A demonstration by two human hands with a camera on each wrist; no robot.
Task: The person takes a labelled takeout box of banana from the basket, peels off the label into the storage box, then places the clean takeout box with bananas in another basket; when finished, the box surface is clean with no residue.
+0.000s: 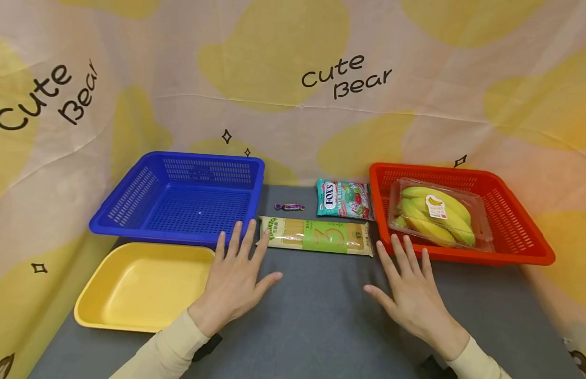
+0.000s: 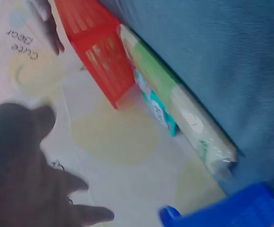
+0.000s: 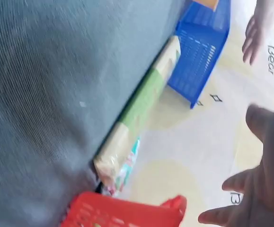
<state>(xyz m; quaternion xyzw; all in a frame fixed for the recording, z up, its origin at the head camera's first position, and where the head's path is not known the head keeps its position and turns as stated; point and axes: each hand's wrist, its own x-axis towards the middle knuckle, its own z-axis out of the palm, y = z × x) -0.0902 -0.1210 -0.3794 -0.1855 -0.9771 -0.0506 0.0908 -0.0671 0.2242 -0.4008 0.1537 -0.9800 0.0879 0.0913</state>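
Hovering low in the frame, left of centre, my left hand (image 1: 233,281) has its fingers straight and apart near the yellow tray (image 1: 146,287); my right hand (image 1: 411,295), at lower right, has its fingers straight and slightly apart near the red basket (image 1: 503,257), which holds boxed bananas (image 1: 437,213). The noodle pack (image 1: 316,235) lies mid-frame with the candy bag (image 1: 345,199) behind it, and the blue basket (image 1: 202,205) sits mid-left.

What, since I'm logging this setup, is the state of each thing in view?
Left fingers: straight, spread
Right fingers: straight, spread
Noodle pack: lying flat, looks sealed
Candy bag: lying flat, looks sealed
Small candy: wrapped
Banana box: looks shut
Red basket: upright, holding that box
Blue basket: upright, open-topped
Yellow tray: upright, open-topped
Patterned cloth: hanging, creased
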